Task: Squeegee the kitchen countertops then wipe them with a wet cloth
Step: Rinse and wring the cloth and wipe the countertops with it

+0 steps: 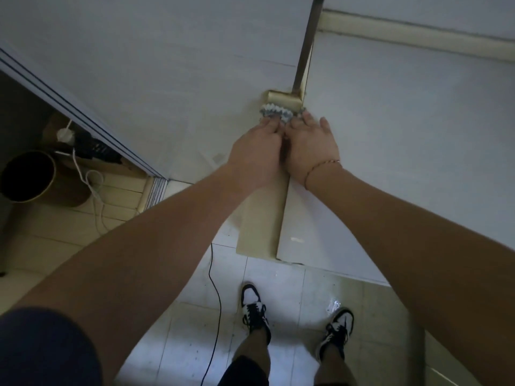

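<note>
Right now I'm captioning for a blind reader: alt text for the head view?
Both hands, left hand and right hand, press a grey-white cloth into the white countertop corner beside a metal pole. Sneakers stand on wet floor tiles below.

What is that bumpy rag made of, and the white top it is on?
The cloth looks like soft fabric, maybe microfibre: nubby grey-and-white ridges, matte. The countertop looks like smooth, hard stone or laminate, slightly glossy; which one is unclear. Both hands, left and right, press the cloth.

A bunched grey-and-white cloth [278,114] lay on the pale countertop [167,79], against a cream ledge at the far corner.
</note>
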Tool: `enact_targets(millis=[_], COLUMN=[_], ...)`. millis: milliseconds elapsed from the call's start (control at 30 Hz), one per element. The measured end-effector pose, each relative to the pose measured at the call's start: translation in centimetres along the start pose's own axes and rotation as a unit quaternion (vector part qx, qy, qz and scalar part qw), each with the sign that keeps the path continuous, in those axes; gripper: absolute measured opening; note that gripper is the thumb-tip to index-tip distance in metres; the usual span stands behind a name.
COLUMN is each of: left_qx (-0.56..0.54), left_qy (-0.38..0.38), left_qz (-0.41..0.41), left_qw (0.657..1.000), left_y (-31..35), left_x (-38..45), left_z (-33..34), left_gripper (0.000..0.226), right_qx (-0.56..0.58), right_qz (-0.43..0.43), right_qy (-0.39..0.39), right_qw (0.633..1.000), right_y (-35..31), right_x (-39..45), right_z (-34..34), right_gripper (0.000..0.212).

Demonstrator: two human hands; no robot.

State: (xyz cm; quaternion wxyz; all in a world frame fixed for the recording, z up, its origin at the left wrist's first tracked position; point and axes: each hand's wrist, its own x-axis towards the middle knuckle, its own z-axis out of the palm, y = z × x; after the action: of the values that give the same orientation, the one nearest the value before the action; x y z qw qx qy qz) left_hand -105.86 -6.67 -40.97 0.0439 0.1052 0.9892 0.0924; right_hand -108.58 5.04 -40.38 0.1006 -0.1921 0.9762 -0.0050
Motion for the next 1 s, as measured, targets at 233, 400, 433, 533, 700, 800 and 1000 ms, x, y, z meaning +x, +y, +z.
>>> enact_targets(millis=[233,400,433,533,700,800,1000], left_qx=[-0.042,-0.047,-0.040,-0.052,-0.100,-0.331,-0.457], left_qy=[0.042,-0.015,-0.023,0.002,-0.027,-0.187,-0.269], left_qz=[0.045,0.018,0.008,-0.021,0.045,0.032,-0.040], left_qw=[0.997,0.999,0.999,0.998,0.994,0.924,0.847], left_y=[1.9,3.5,3.8,5.1,10.6,17.8,36.4], left_x=[-14.0,-22.2,-22.7,-21.9,-16.8,-12.2,-4.6], left_z=[0.0,2.0,2.1,1.1,-2.7,-4.2,1.6], left_gripper=[0.055,0.068,0.070,0.057,0.023,0.015,0.012], right_qx=[0.010,-0.002,0.003,0.059,0.330,0.580,0.554], right_qz=[-0.078,-0.154,-0.163,-0.187,-0.128,0.013,0.316], right_qy=[0.003,-0.070,-0.063,-0.066,-0.034,-0.032,0.185], right_qw=[0.997,0.986,0.985,0.978,0.935,0.814,0.747], right_y=[-3.7,-5.1,-5.0,-3.7,5.0,13.9,27.9], right_x=[-13.0,-19.6,-19.8,-19.4,-21.6,-26.0,-35.7], right_z=[1.9,1.9,1.6,0.2,-2.5,-2.8,1.1], right_gripper=[0.065,0.064,0.061,0.042,0.022,0.020,0.026])
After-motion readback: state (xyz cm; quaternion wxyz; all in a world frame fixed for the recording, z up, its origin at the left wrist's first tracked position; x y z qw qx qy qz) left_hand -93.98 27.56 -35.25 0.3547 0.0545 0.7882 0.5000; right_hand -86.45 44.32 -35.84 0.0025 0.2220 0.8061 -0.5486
